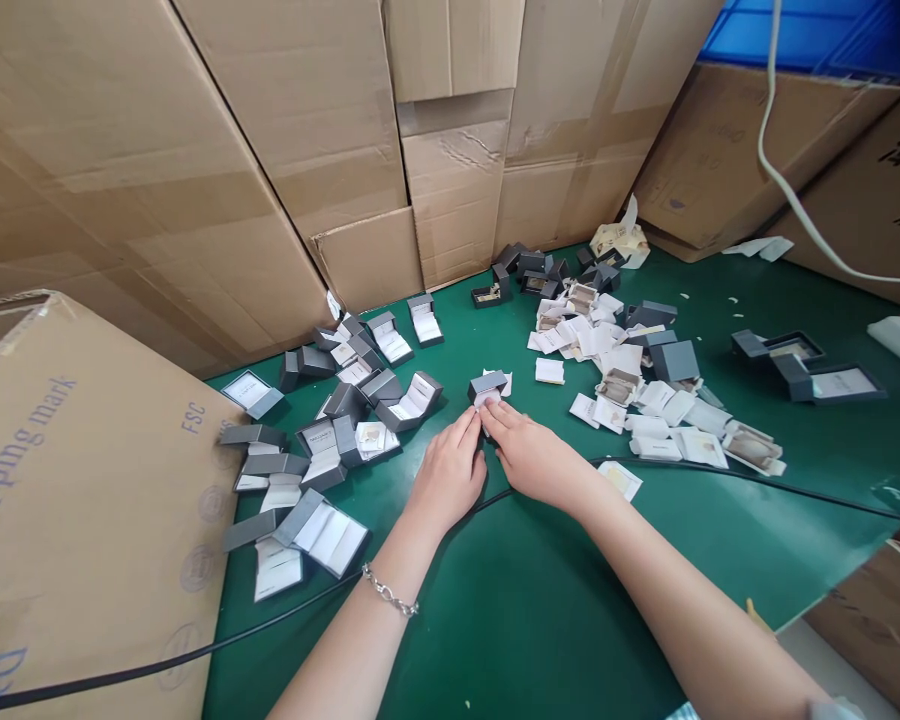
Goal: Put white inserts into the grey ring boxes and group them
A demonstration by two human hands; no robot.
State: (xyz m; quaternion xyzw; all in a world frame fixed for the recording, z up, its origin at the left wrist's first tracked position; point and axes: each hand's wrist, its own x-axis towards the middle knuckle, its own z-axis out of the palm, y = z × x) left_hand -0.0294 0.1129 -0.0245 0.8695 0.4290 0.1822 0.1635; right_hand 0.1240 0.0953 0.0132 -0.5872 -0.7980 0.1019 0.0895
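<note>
A small grey jewellery box (487,382) with a white lining stands with its lid up in the middle of the green table. My left hand (450,468) grips it from the left, fingers bent and the tips at its front. From the right, my right hand (534,455) holds the same box, its fingertips pressed against the white lining. The fingers cover most of the lower half of the box. Just behind it lies a scrap of white card (506,383), and to the right is a small white insert (549,371).
Open grey boxes (330,535) crowd the left side. White card inserts (619,350) are heaped at the right, with more grey boxes (675,360) beside them. A black cable (292,612) crosses the table under my arms. Cardboard cartons (285,130) wall the back and left.
</note>
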